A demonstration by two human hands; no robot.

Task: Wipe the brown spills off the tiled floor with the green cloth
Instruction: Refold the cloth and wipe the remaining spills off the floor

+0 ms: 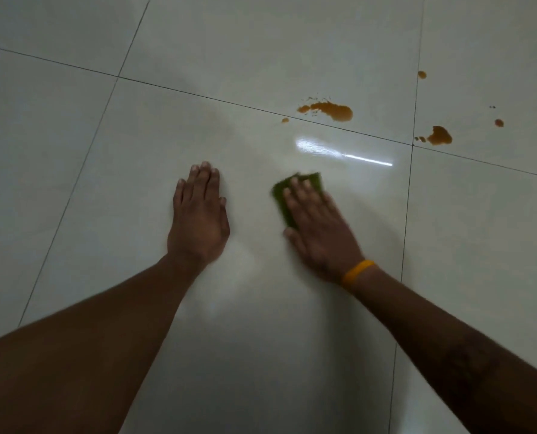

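My right hand (318, 228) lies flat on the green cloth (284, 197) and presses it to the tiled floor (135, 151); an orange band circles that wrist. The hand and cloth look motion-blurred. My left hand (199, 214) rests palm down on the bare tile to the left, fingers together, holding nothing. A large brown spill (334, 110) lies beyond the cloth, past a grout line. A second brown spill (439, 136) sits farther right, with small brown drops (498, 122) around it and one drop (421, 74) higher up.
A bright wet streak (339, 151) shines on the tile between the cloth and the large spill. Dark grout lines cross the pale glossy floor. A small brown spot (285, 120) sits left of the large spill.
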